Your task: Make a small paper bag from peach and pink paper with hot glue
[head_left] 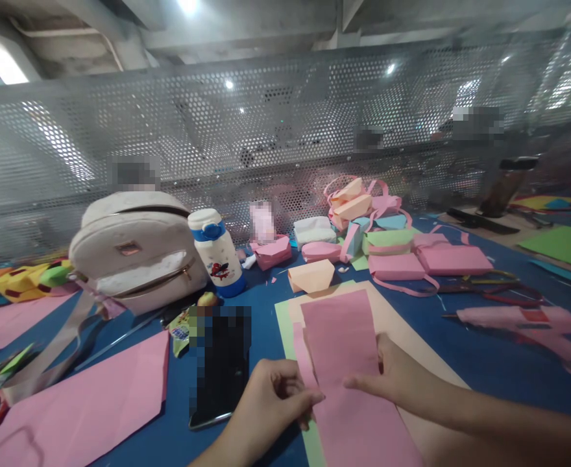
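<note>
1. Our left hand [270, 405] is curled up, with thumb and fingers pinching the left edge of the pink paper [341, 344].
2. Our right hand [396, 379] is spread wider. Its thumb lies on the front of the paper, and its fingers go behind the right edge.
3. The pink paper is between our hands, over the big sheets. A thin pink strip [305, 360] runs along its left side; we can't tell if it is joined on.
4. We seem to be lining up that side edge. The next move looks like it needs a steady right hand and a soft left pinch, so nothing wrinkles.
5. Our left arm [234, 440] comes up from the bottom; our right arm [470, 415] reaches in low from the right.
6. Below are a peach sheet [414, 337] and a green sheet [285, 318] on the blue table [261, 331].
7. Farther out, a black phone [221, 373] lies to the left and a pink glue gun [512, 318] to the right.
</note>
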### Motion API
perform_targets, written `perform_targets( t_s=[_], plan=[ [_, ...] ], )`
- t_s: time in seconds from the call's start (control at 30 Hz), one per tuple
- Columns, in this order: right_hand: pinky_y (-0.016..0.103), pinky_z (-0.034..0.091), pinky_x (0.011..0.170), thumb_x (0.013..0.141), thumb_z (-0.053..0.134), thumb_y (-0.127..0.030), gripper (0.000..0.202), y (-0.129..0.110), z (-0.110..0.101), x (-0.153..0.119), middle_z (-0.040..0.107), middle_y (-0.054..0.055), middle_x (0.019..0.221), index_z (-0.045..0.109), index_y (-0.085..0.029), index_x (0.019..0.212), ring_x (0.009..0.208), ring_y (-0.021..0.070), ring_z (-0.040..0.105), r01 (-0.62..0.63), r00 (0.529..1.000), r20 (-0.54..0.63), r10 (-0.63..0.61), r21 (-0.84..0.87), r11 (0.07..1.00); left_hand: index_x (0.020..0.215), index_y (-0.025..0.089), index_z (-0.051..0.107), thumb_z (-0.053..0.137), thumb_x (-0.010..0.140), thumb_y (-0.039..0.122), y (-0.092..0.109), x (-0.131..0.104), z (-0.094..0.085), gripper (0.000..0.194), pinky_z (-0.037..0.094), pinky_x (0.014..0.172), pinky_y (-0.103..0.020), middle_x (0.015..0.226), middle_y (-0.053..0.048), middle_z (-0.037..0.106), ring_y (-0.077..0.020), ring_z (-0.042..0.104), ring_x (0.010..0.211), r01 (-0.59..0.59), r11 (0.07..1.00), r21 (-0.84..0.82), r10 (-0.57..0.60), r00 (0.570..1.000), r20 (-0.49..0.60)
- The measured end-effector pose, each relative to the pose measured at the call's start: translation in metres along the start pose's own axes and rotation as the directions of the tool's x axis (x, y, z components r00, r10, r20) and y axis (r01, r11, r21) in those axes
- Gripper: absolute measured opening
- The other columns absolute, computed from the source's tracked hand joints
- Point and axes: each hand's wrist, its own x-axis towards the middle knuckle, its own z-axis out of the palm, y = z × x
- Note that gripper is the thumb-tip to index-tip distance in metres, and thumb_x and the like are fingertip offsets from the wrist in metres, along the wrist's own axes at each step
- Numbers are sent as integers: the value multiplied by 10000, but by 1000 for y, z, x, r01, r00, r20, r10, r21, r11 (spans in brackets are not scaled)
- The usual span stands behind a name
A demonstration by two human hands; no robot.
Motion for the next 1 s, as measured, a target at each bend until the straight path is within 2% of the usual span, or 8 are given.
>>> perform_targets(
  t_s=[0.07,0.23,0.47,0.63,0.73,0.9,1.0],
  plan=[
    [351,539,688,552,852,-497,528,3,1,0,671,55,827,637,-172,908,853,285,643,4,1000,23,-5,41,999,654,101,695,772,702,388,-1,0,0,301,414,461,-183,498,-21,607,-90,531,421,1,1000,0,-1,1000,6],
    [364,552,716,578,846,-483,539,8,2,1,693,81,899,641,-157,954,884,287,653,-2,1000,-17,3,48,999,694,80,716,770,710,398,-6,1,-1,323,434,469,-190,507,-34,619,-95,543,425,-2,1000,7,2,1000,1],
    [374,545,736,605,843,-460,471,6,1,3,701,75,865,660,-169,927,897,297,650,45,998,-45,-45,13,999,728,96,715,788,703,363,-3,4,0,278,444,475,-182,510,0,598,-88,549,437,1,1000,-9,-1,1000,27],
    [359,569,754,669,814,-434,440,-1,0,1,731,105,993,670,-155,978,939,284,680,97,977,172,-125,165,982,645,97,696,828,624,402,8,5,1,333,450,450,-189,480,0,595,-97,558,413,59,998,-36,-59,998,-1],
    [367,573,814,714,790,-413,467,-2,1,1,721,106,1098,646,-168,1084,992,268,687,127,953,228,-197,288,949,612,101,690,845,590,406,10,5,2,343,453,436,-190,463,-4,600,-101,564,401,78,995,-58,-80,997,-24],
    [410,570,811,683,796,-415,458,2,2,3,726,131,1058,655,-146,1027,991,306,683,94,986,121,-119,189,977,596,97,695,857,572,407,7,6,2,351,472,433,-196,461,-17,616,-102,566,395,75,994,-82,-78,996,-33],
    [418,572,799,672,796,-434,458,3,2,4,741,122,985,671,-144,1004,957,315,689,101,987,112,-119,153,983,638,92,717,860,573,412,4,7,2,357,491,445,-205,480,-20,630,-102,569,401,73,991,-112,-76,997,-25]
  ],
)
